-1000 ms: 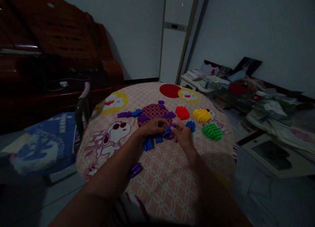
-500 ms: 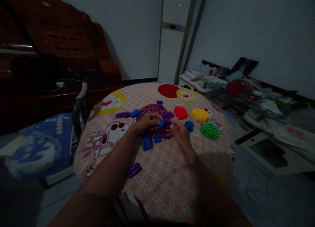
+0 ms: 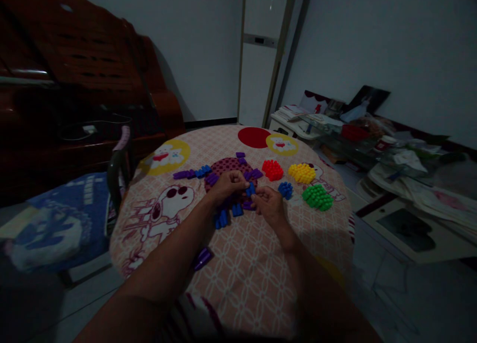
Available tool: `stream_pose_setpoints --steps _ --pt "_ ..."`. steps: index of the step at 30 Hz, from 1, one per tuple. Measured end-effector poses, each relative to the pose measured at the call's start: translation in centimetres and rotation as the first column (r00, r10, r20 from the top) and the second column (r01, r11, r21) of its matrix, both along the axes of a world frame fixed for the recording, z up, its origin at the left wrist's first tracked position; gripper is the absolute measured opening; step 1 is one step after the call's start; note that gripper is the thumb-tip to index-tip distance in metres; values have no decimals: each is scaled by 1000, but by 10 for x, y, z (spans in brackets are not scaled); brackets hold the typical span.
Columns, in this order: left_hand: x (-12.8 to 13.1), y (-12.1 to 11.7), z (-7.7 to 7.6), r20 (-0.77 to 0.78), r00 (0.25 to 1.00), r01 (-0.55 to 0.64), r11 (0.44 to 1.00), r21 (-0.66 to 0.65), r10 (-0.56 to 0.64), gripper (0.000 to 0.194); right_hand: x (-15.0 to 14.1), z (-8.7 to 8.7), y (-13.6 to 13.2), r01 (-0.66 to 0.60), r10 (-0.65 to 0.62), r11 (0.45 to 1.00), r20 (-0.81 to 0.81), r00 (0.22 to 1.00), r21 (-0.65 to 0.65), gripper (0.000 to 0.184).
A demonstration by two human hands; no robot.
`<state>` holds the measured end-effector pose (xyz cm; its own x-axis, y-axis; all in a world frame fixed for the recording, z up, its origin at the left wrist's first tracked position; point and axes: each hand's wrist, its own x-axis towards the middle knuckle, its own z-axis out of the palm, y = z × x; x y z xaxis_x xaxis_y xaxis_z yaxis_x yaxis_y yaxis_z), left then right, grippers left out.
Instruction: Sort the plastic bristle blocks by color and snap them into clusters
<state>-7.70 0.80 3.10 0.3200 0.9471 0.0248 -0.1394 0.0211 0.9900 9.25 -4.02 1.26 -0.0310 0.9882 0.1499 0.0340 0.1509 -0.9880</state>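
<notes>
Over the middle of the table, my left hand [image 3: 228,185] and my right hand [image 3: 271,205] pinch a small blue building block [image 3: 251,188] from either side, fingers closed. Purple blocks [image 3: 253,174] lie just beyond my fingers, and another purple block [image 3: 247,205] is partly hidden below them. Blue blocks [image 3: 221,219] rest on the near side of my left hand, with one more blue piece [image 3: 237,210] beside them. Farther left, a row of purple pieces [image 3: 184,174] meets some blue pieces [image 3: 203,171]. Nearest my body is a purple block [image 3: 202,258].
Red [image 3: 273,170], yellow [image 3: 301,173], green [image 3: 317,197] and blue clusters [image 3: 285,190] of pieces sit at the right on the patterned tablecloth [image 3: 238,278]. A chair [image 3: 119,169] stands left of the table. A cluttered glass-topped stand [image 3: 335,134] is at the right.
A purple piece was between my fingers with the blue one; now only the blue block shows there. My right hand drew back with fingers apart, then closed on the blue block again.
</notes>
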Motion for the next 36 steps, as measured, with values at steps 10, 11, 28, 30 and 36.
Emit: stream_pose_setpoints --steps 10,11,28,30,36 --pt "1 -1 -2 -110 988 112 994 21 -109 36 6 2 5 158 -153 984 -63 986 86 31" --pt "1 0 -3 -124 984 135 990 27 -131 36 9 2 5 180 -175 978 -54 983 106 30" --pt "-55 22 -3 -290 901 -257 934 248 324 32 57 18 27 206 -538 843 760 364 497 14" --pt "-67 25 -4 -401 854 -221 929 297 332 30 54 17 27 185 -513 858 814 271 479 14" --pt "-83 21 6 -770 592 52 942 331 238 16 55 18 26 174 -503 861 850 155 478 12"
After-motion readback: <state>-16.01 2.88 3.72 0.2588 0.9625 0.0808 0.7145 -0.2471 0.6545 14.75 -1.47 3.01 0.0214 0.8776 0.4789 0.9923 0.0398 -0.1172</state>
